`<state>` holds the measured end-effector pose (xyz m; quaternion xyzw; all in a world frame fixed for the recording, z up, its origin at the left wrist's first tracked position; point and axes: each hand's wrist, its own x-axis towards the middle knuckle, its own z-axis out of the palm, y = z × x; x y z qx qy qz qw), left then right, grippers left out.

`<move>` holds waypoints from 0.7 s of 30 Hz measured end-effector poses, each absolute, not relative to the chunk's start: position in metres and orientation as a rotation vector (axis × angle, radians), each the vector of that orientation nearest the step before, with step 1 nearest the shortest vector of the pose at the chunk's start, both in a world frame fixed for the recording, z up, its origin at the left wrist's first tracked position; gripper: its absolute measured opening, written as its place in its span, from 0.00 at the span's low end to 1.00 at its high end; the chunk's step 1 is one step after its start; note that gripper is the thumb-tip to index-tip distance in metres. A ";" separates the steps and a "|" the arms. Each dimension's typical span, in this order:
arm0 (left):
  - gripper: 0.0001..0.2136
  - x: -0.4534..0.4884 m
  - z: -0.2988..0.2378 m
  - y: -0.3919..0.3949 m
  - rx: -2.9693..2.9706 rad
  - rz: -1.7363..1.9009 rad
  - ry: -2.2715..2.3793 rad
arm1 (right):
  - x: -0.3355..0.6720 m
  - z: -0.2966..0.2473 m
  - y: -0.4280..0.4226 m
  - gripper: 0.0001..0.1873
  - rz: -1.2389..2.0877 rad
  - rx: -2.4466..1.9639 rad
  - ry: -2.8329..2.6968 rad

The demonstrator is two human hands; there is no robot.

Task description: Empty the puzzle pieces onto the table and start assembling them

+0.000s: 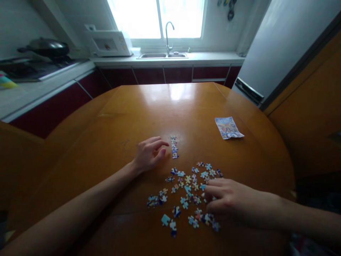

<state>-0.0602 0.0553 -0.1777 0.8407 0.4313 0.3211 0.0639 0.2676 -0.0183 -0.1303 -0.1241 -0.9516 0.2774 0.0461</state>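
Note:
My left hand [150, 153] rests on the table with its thumb and fingers apart and nothing between them. Just right of its fingertips lies a narrow upright strip of joined jigsaw pieces [174, 146]. Loose jigsaw pieces [188, 179], mostly blue, white and yellow, are scattered nearer to me. Over the right side of this scatter my right hand [222, 197] is curled, its fingertips down among the pieces. Its thumb and fingers close toward each other; whatever they may pinch is hidden. Some pieces lie partly under this hand.
A creased printed picture sheet [228, 127] lies on the wooden table [128, 110] at the right. Beyond the table are a counter with a sink [153, 56], a microwave [109, 43] and a pan [48, 47] on the stove. A fridge [277, 46] stands at the right.

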 end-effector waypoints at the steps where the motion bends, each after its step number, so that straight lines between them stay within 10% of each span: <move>1: 0.15 -0.059 -0.177 0.056 2.560 0.965 1.275 | 0.271 -0.133 -0.023 0.09 0.861 -0.393 -2.908; 21: 0.10 -0.054 -0.172 0.053 2.527 1.216 1.014 | 0.275 -0.138 -0.046 0.09 0.832 -0.450 -2.950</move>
